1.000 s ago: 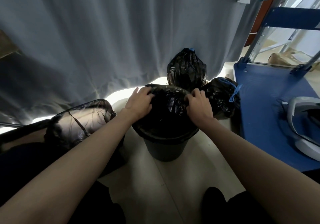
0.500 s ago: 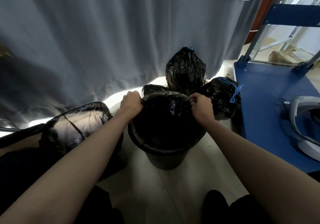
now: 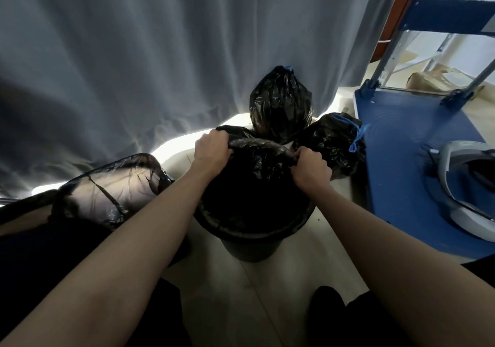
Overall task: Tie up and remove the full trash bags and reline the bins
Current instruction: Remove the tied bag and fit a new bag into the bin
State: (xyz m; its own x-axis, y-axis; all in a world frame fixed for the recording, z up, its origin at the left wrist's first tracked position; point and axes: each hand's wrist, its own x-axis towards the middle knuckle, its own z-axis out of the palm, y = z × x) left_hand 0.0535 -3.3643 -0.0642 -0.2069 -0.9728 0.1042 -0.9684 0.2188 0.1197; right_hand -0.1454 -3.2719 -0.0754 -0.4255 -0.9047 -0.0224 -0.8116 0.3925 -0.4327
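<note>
A round dark bin (image 3: 249,247) stands on the floor in front of me, lined with a black trash bag (image 3: 257,186). My left hand (image 3: 213,149) grips the bag's far rim on the left. My right hand (image 3: 310,171) grips the same rim on the right. The bag's mouth is stretched wide between both fists, its near edge folded over the bin's lip. Behind the bin stand two tied black bags with blue drawstrings, one upright (image 3: 281,105), one lower at the right (image 3: 334,145).
Another bin with a glossy black liner (image 3: 115,186) sits at the left. A grey curtain (image 3: 160,52) hangs behind. A blue platform cart (image 3: 407,159) at the right carries a white headset (image 3: 466,186). My dark shoe (image 3: 326,309) is at the bottom.
Both hands moved from pressing on top of the bunched bag to gripping its far rim. They pulled the mouth open and wider apart, and the view came closer to the bin.
</note>
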